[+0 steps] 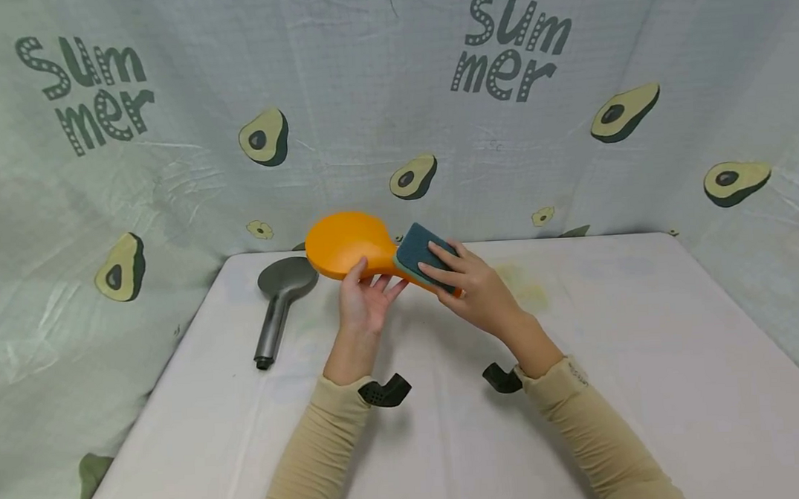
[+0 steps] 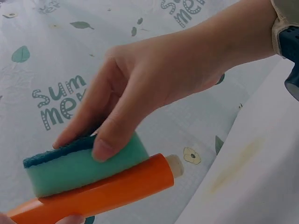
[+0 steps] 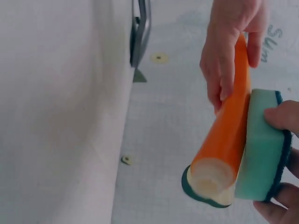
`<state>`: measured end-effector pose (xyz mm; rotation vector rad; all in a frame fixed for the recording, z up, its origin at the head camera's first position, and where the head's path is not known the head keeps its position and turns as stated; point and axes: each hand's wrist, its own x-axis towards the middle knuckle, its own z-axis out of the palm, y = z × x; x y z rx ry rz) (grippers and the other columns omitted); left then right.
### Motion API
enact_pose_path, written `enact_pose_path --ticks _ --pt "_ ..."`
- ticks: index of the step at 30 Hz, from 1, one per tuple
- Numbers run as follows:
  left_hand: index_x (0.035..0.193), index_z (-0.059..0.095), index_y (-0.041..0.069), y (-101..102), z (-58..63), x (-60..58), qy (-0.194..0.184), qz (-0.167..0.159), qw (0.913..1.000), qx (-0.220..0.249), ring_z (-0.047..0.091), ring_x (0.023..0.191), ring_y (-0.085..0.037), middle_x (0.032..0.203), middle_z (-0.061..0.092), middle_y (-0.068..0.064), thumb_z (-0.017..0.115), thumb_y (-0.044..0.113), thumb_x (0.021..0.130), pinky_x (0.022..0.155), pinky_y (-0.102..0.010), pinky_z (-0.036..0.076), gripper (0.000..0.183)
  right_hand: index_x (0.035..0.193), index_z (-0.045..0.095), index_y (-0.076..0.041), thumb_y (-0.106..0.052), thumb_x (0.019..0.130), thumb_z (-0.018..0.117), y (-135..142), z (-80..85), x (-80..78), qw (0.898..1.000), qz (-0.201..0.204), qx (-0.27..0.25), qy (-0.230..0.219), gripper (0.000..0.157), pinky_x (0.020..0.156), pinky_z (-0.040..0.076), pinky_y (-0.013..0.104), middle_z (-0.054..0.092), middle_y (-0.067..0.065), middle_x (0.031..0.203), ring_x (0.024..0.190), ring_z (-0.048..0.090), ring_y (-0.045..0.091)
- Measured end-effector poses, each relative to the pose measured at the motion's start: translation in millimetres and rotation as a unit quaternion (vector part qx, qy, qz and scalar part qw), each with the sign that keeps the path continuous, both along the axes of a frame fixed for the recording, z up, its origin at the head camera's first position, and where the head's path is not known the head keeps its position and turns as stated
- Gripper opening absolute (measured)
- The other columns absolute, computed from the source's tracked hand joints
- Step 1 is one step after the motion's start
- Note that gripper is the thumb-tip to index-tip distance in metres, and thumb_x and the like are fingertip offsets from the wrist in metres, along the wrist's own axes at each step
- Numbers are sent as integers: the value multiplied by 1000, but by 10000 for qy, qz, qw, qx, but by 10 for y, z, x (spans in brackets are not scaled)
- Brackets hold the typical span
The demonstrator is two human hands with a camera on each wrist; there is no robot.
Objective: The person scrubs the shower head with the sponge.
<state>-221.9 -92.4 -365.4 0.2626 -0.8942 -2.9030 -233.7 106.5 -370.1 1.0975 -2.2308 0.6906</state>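
Note:
An orange shower head [image 1: 345,241] is held above the table, its round head to the left and its handle [image 2: 117,193] sloping down to the right. My left hand [image 1: 365,304] grips it around the neck, thumb on the near side. A sponge [image 1: 418,254], mint green with a dark scouring layer, lies against the handle with its soft side [image 3: 259,140]. Fingers and thumb of my right hand [image 1: 476,285] pinch this sponge. The handle's pale, threaded-looking end [image 3: 212,175] sticks out beyond the sponge. The shower head's spray face is hidden.
A grey shower head [image 1: 284,295] lies on the white table [image 1: 580,405] at the left. Behind the table hangs a pale cloth [image 1: 338,81] printed with avocados and lettering. A faint yellowish stain [image 1: 522,287] marks the tabletop right of the hands.

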Motion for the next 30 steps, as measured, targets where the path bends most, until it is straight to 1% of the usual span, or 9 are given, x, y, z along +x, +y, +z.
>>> enact_pose_path --ticks 2,4,8,11,16,19,24,26,30 --pt "154 30 10 -19 11 -14 -75 55 9999 40 53 128 -37 146 45 -16 43 21 111 107 -64 37 46 127 73 -6 -5 85 83 55 -28 -8 9999 61 -6 -120 44 102 46 58 58 21 142 133 48 50" --pt "154 29 11 -40 19 -25 -150 91 9998 105 52 130 -38 147 45 -16 43 21 111 108 -64 36 46 127 73 -5 -4 85 82 121 -62 -22 9992 180 -85 -357 43 102 47 58 58 21 142 133 48 50" --pt "155 29 11 -38 16 -26 -200 30 9997 104 51 132 -38 147 45 -16 44 22 111 109 -66 35 47 126 73 -2 0 85 81 197 -101 -46 9955 422 -419 -740 42 103 46 58 57 22 142 134 49 49" --pt "154 30 10 -5 7 -6 -142 -162 9998 -44 52 130 -38 147 45 -17 44 21 111 108 -66 35 47 127 72 -1 1 85 81 160 -83 -44 9946 505 -599 -684 43 105 44 59 57 21 143 134 48 49" --pt "153 30 9 39 4 17 -100 -415 9990 -142 54 127 -37 146 45 -16 42 21 111 107 -65 38 45 132 69 -2 -3 88 79 72 -32 -31 9960 496 -562 -483 45 109 40 58 55 20 145 137 45 48" --pt "154 29 9 17 27 19 -112 -367 9992 -60 53 128 -38 147 44 -17 42 21 111 107 -65 37 46 135 67 -2 -3 90 78 98 -29 -28 9954 490 -487 -666 46 110 40 56 53 19 148 139 44 46" --pt "155 27 12 -38 62 6 -89 -122 9999 80 50 132 -39 149 43 -16 44 21 111 108 -65 36 48 135 66 -2 -2 90 78 231 -25 -7 9924 438 -497 -1038 47 108 43 56 53 17 149 138 45 44" --pt "155 28 12 -40 59 -1 -83 -58 9999 95 51 132 -39 148 44 -15 45 21 111 108 -65 36 48 134 67 -2 -1 89 78 252 -26 -4 9923 410 -541 -1034 47 107 42 57 54 18 148 138 46 45" --pt "154 30 10 -5 33 7 -91 -100 9999 7 51 129 -39 146 45 -16 45 20 111 107 -67 35 47 133 68 -2 -1 89 78 189 -30 -16 9943 419 -557 -801 45 108 41 57 55 18 146 139 45 45"
